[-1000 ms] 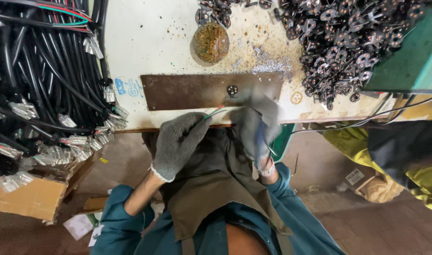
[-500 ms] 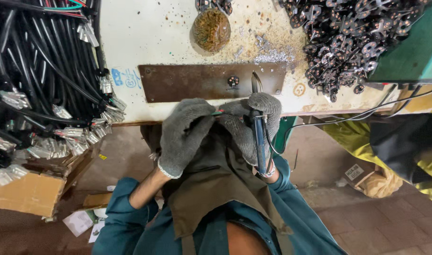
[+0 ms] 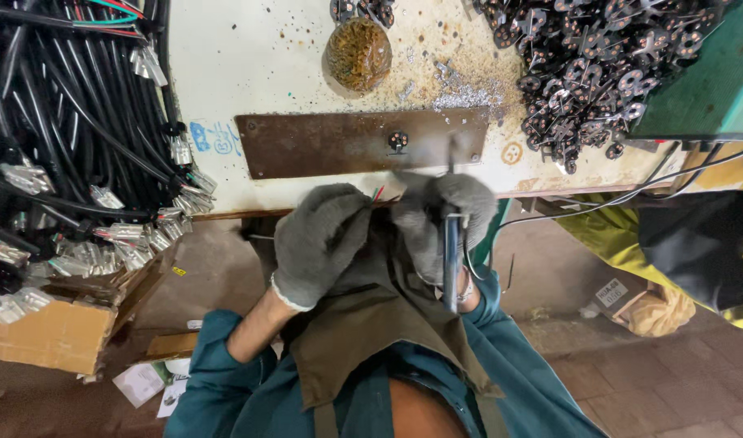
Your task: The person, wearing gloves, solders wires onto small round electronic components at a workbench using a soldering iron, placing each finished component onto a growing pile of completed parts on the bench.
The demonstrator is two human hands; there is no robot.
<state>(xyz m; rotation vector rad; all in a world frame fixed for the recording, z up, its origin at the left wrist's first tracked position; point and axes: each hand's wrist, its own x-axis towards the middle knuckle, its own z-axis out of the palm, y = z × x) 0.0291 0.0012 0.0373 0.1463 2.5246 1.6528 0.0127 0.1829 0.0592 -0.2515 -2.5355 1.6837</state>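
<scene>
Both gloved hands sit just below the rusty metal plate [image 3: 363, 144] on the counter [image 3: 225, 73]. Left hand [image 3: 318, 239] fingers pinched shut on thin red/green wires [image 3: 377, 194], wire tips pointing up-right twd plate. Right hand [image 3: 444, 215], nearer the plate's socket, fist closed round 1 dark-handled tool [image 3: 451, 259], long axis vertical. 2 wires visible, 1 plate.

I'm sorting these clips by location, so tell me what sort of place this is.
Most likely a small workshop for assembling electrical cables or plugs. A mass of black cables hangs at the left, a heap of dark metal parts lies on the stained workbench, and gloved hands work thin wires at its edge.
</scene>
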